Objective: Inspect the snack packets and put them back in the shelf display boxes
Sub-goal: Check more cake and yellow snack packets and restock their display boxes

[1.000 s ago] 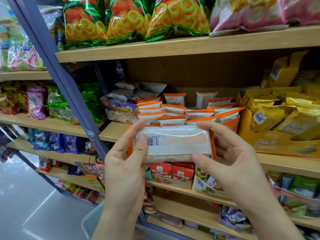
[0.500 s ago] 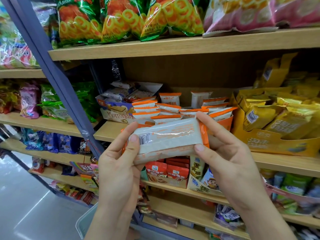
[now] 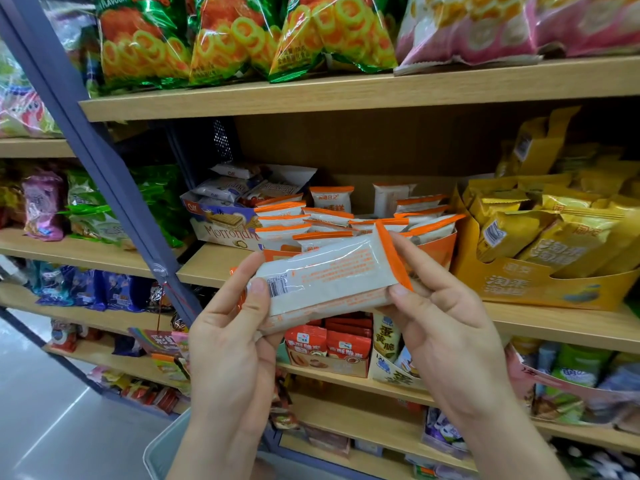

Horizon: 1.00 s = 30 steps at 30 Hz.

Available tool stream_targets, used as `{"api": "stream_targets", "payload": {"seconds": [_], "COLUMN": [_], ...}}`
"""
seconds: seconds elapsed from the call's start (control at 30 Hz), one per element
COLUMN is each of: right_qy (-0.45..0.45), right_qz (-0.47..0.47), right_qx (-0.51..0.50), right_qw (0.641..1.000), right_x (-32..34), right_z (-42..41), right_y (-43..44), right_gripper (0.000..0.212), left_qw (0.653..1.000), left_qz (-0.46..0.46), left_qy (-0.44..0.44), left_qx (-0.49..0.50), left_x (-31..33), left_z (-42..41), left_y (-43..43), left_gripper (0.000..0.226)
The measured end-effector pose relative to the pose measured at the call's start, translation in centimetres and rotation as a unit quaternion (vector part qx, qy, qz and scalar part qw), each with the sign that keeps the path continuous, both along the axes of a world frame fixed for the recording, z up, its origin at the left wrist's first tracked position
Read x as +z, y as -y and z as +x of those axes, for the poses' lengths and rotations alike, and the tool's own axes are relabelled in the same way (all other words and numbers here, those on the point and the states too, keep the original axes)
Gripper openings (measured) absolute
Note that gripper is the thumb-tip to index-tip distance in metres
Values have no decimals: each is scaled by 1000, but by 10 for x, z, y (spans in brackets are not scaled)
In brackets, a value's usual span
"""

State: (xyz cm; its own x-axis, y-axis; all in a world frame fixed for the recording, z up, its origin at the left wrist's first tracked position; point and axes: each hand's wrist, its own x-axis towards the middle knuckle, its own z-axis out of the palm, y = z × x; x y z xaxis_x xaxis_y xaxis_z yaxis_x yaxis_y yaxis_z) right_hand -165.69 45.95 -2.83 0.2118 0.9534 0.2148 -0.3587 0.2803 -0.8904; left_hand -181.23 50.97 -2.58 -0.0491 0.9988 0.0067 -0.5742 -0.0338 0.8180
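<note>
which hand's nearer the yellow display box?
Right. The right hand pinches the packet close beside the yellow display box; the left hand holds its far end.

Wooden shelves (image 3: 346, 88), grey upright (image 3: 86, 133), pale floor (image 3: 52, 410).

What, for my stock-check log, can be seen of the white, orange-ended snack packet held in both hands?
The white glossy film snack packet has orange sealed ends, with a barcode and fine orange print facing the camera. It is tilted, right end higher, in front of the orange cardboard display box. The left hand grips its barcode end; the right hand pinches the other.
</note>
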Motion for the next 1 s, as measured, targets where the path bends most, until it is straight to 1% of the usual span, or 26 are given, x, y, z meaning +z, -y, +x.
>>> {"api": "stream_targets", "payload": {"seconds": [0.13, 0.23, 0.33, 0.43, 0.5, 0.57, 0.6, 0.63, 0.67, 0.7, 0.73, 0.77, 0.8, 0.83, 0.87, 0.9, 0.93, 0.97, 1.0], "right_qy": [13, 47, 92, 166, 174, 161, 157, 157, 159, 159, 155, 152, 158, 169, 180, 178, 170, 159, 146], "right_qz": [-13, -25, -40, -50, -50, -53, -55, -55, -55, -56, -57, -56, -52, -47, -40, -34, -28, -27, -30], "right_qx": [-34, -76, -116, -142, -157, -165, -168, -173, -179, -188, -196, -205, -216, -227, -231, -229, -224, -214, -198], "right_qw": [999, 996, 988, 974, 971, 972, 972, 971, 969, 968, 967, 965, 962, 958, 955, 956, 959, 963, 969], "right_x": [-3, -2, -1, -1, -3, -5, -5, -6, -6, -7, -7, -8, -8, -9, -9, -9, -11, -11, -11], "right_z": [-1, -1, 0, 1, 1, 1, 1, 1, 1, 1, 1, 1, 1, 0, -1, -2, -2, -2, -1], "right_y": [-2, -2, -2, -2, -2, -3, -4, -4, -4, -4, -4, -3, -2, -2, -3, -3, -3, -4, -4], "right_gripper": [35, 28, 31, 34, 29, 27, 27, 28, 28, 28, 27, 25, 21, 16, 10, 7, 10, 12, 10], "left_qw": [1000, 1000, 999, 999, 999, 999, 998, 995, 985, 958, 906, 836, 768, 719, 686, 662, 644, 634, 632], "left_qz": [-2, 5, 19, 27, 31, 36, 44, 59, 86, 133, 203, 285, 367, 429, 470, 499, 516, 526, 533], "left_qy": [0, -5, -12, -15, -23, -32, -46, -80, -144, -240, -349, -439, -496, -528, -546, -556, -563, -565, -559], "left_qx": [2, 11, 22, 31, 31, 23, 20, 24, 43, 81, 130, 165, 170, 142, 98, 63, 47, 49, 63], "left_x": [-1, -4, -6, -8, -10, -12, -14, -14, -15, -15, -14, -12, -11, -10, -10, -11, -14, -18, -22], "left_z": [0, 0, 1, 0, -2, -3, -4, -5, -7, -10, -13, -16, -15, -10, -3, 5, 13, 18, 21], "left_y": [-1, -1, -1, -2, -5, -8, -10, -12, -14, -14, -14, -13, -11, -6, -1, 4, 7, 9, 8], "left_gripper": [35, 33, 33, 32, 31, 30, 31, 32, 34, 37, 40, 41, 42, 43, 46, 50, 51, 49, 44]}}
